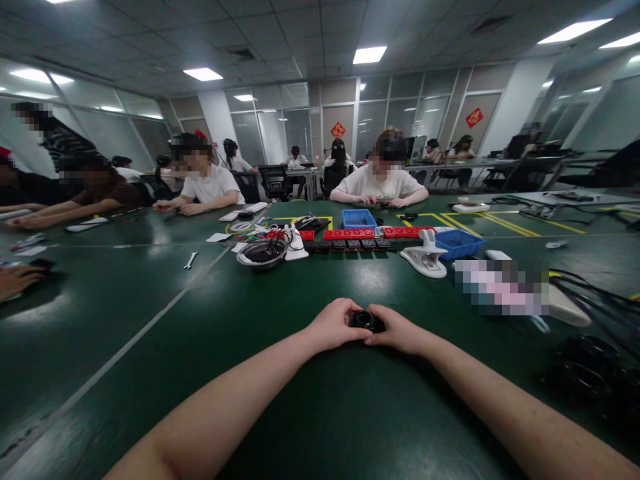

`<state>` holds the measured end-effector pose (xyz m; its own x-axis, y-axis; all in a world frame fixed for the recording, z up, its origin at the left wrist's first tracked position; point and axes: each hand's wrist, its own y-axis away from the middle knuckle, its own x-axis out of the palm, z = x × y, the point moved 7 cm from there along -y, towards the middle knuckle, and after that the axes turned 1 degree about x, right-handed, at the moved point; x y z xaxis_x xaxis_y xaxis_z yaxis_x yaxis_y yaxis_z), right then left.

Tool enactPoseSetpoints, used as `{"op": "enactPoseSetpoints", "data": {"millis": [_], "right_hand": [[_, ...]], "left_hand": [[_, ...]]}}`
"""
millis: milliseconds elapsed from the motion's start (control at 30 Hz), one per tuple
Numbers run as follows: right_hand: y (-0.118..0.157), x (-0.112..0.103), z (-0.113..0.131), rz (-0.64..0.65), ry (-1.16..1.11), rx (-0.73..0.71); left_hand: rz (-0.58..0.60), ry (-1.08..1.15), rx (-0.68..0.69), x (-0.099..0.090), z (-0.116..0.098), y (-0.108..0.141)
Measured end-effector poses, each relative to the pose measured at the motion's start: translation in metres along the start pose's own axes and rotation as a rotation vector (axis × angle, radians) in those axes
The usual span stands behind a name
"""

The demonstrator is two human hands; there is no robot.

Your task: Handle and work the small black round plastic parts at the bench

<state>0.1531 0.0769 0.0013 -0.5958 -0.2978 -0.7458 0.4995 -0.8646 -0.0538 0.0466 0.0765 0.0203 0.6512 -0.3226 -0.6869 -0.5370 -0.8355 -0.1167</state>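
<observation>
Between my two hands, on the green table (320, 407), is a small black part with a round ring-shaped opening (364, 319). My left hand (334, 325) curls round its left side, thumb along the near edge. My right hand (395, 329) closes on it from the right, and the thumbs nearly meet in front. Both hands cover most of the part's sides, so its full shape is hidden. It looks like a camera or lens housing, but I cannot tell which.
Beyond my hands stand a metal bowl (262, 255) with dark cables, red power strips (349, 234), blue bins (457, 245) and a white clip-shaped base (424, 257). A wrench (191, 260) lies left. Dark round parts (583, 380) and cables sit right. Co-workers (380, 177) sit across the table.
</observation>
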Motion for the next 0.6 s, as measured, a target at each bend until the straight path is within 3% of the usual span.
{"op": "enactPoseSetpoints", "data": {"millis": [200, 333, 433, 600], "right_hand": [[0.001, 0.001, 0.002, -0.222, 0.259, 0.152], [0.005, 0.001, 0.014, -0.292, 0.435, 0.209], [0.008, 0.001, 0.017, -0.266, 0.414, 0.182], [0.008, 0.0, 0.02, -0.14, 0.225, -0.033]], "left_hand": [[-0.199, -0.14, -0.106, -0.005, -0.004, 0.007], [-0.273, -0.192, -0.081, -0.01, -0.006, 0.009], [-0.168, -0.124, -0.006, -0.009, -0.005, 0.004], [0.075, 0.047, 0.074, -0.004, -0.001, -0.002]]}}
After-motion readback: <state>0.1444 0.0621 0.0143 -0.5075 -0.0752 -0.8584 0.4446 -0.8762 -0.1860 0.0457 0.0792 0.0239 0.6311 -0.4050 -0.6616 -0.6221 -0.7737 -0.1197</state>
